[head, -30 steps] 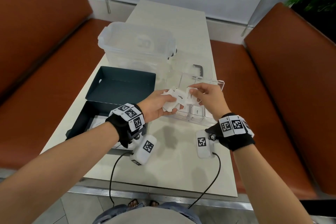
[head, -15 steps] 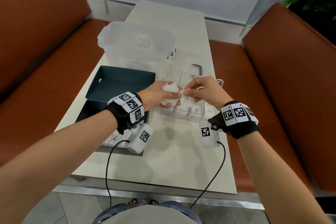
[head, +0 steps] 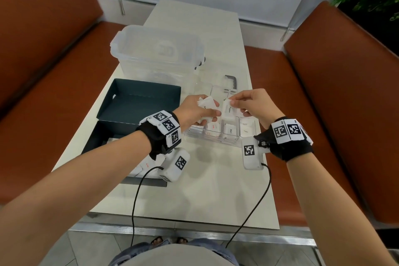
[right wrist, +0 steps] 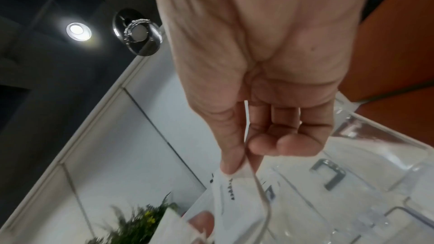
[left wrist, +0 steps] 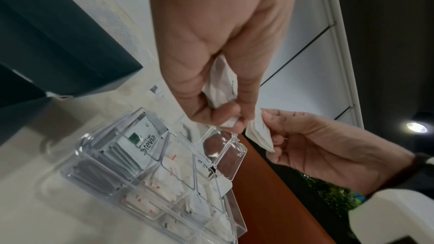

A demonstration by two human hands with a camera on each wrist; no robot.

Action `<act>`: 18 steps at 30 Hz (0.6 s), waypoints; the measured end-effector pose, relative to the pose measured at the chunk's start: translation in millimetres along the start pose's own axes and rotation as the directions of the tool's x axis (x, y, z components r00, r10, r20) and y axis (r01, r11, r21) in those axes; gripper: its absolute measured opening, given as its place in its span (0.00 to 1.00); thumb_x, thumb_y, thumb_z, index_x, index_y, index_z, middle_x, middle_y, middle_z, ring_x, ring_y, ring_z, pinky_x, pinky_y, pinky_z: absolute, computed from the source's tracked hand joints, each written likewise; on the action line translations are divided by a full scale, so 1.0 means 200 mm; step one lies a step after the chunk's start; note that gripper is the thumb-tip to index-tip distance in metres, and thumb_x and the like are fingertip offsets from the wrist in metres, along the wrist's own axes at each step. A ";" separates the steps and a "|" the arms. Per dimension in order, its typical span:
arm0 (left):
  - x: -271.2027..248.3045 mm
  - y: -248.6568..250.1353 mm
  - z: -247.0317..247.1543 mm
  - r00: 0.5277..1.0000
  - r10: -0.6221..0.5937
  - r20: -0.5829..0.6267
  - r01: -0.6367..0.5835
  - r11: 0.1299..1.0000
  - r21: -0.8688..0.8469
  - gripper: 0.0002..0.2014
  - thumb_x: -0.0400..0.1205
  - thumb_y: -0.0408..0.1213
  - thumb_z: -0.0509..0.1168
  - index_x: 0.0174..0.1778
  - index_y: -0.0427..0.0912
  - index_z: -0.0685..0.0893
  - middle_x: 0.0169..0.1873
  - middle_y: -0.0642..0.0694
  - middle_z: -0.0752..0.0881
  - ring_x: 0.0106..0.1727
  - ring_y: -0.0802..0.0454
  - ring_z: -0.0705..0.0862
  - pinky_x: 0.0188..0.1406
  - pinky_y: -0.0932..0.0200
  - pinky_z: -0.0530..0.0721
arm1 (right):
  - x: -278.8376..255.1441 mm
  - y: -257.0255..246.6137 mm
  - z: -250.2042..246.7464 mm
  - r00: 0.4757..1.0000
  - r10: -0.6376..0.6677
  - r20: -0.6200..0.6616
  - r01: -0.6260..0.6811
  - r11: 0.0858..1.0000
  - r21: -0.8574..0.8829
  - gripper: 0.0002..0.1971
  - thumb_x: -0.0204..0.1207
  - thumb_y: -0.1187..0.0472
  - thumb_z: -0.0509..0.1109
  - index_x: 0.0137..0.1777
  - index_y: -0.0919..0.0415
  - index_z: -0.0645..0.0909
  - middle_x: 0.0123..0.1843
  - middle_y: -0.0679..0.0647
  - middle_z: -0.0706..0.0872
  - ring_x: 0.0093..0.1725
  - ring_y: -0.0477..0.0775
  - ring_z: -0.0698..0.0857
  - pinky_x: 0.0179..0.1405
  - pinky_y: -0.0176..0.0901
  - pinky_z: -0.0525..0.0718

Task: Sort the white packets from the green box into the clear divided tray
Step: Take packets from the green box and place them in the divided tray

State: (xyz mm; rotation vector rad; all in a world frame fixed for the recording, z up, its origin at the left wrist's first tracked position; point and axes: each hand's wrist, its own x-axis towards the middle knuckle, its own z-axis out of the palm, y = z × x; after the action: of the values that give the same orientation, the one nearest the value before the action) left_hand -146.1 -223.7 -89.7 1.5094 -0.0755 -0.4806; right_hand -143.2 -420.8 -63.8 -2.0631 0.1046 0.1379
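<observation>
hands point(head: 224, 108) raised, right pinches "pepper" packet point(head: 229, 112), "stevia" tray point(left wrist: 150, 164)

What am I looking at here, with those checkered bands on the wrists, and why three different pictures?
No machine: a person sorts packets by hand, wearing three cameras. The wide picture comes from the head; the other two look along each wrist at the fingers. The bands carry printed markers.

On the table lie an open green box with packets left inside, a clear divided tray already partly filled, and a big clear tub behind.

The left hand holds a small bunch of white packets. The right hand pinches one packet between thumb and fingers, above the tray. The left wrist view shows the tray's compartments, one with packets marked Stevia.
</observation>
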 end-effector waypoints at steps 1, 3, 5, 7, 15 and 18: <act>0.00 0.00 0.00 1.000 -0.009 -0.013 0.009 1.000 -0.009 0.14 0.72 0.25 0.77 0.52 0.35 0.84 0.37 0.40 0.88 0.36 0.50 0.89 0.21 0.64 0.78 | 0.01 0.02 -0.02 0.999 0.026 -0.024 -0.026 0.999 0.021 0.02 0.74 0.64 0.76 0.45 0.58 0.89 0.32 0.48 0.84 0.27 0.42 0.76 0.28 0.32 0.79; 0.01 -0.01 -0.01 0.999 -0.030 -0.033 0.029 0.999 -0.025 0.14 0.73 0.25 0.77 0.53 0.36 0.84 0.38 0.40 0.89 0.35 0.51 0.89 0.21 0.64 0.78 | 0.04 0.08 -0.04 0.995 0.094 -0.040 -0.091 0.993 0.082 0.03 0.73 0.64 0.76 0.46 0.59 0.89 0.32 0.47 0.83 0.29 0.43 0.76 0.31 0.35 0.79; 0.01 -0.01 -0.02 0.998 -0.049 -0.042 0.047 0.998 -0.037 0.15 0.73 0.25 0.77 0.53 0.36 0.84 0.39 0.39 0.89 0.35 0.52 0.89 0.22 0.64 0.79 | 0.06 0.14 -0.04 0.988 0.147 -0.048 -0.143 0.986 0.083 0.03 0.74 0.65 0.75 0.47 0.60 0.89 0.33 0.48 0.83 0.31 0.45 0.76 0.32 0.37 0.78; 0.01 -0.02 -0.03 0.997 -0.061 -0.047 0.059 0.997 -0.044 0.15 0.73 0.26 0.77 0.54 0.36 0.84 0.40 0.39 0.89 0.35 0.52 0.89 0.23 0.64 0.79 | 0.09 0.19 -0.03 0.982 0.172 -0.075 -0.174 0.984 -0.026 0.05 0.75 0.65 0.74 0.50 0.63 0.88 0.37 0.50 0.83 0.33 0.46 0.76 0.33 0.38 0.77; -0.01 -0.05 -0.03 0.993 -0.089 -0.080 0.088 0.996 -0.022 0.17 0.73 0.27 0.77 0.57 0.35 0.85 0.36 0.46 0.88 0.31 0.60 0.87 0.25 0.64 0.81 | 0.11 0.31 0.10 0.987 0.106 -0.122 -0.143 0.927 -0.348 0.07 0.76 0.62 0.73 0.51 0.63 0.88 0.49 0.58 0.89 0.47 0.52 0.83 0.45 0.39 0.79; -0.02 -0.04 -0.03 0.992 -0.098 -0.080 0.095 0.995 -0.034 0.17 0.73 0.27 0.77 0.57 0.35 0.85 0.37 0.46 0.88 0.30 0.60 0.87 0.24 0.65 0.81 | 0.10 0.33 0.14 0.986 0.092 -0.141 -0.142 0.906 -0.398 0.07 0.77 0.64 0.71 0.51 0.64 0.88 0.50 0.60 0.89 0.49 0.54 0.85 0.47 0.40 0.80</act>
State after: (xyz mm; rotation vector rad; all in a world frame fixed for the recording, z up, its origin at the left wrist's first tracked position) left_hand -150.2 -216.6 -97.7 1.5058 0.0687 -0.4947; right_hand -133.2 -427.6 -137.1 -2.4846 0.2958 0.1170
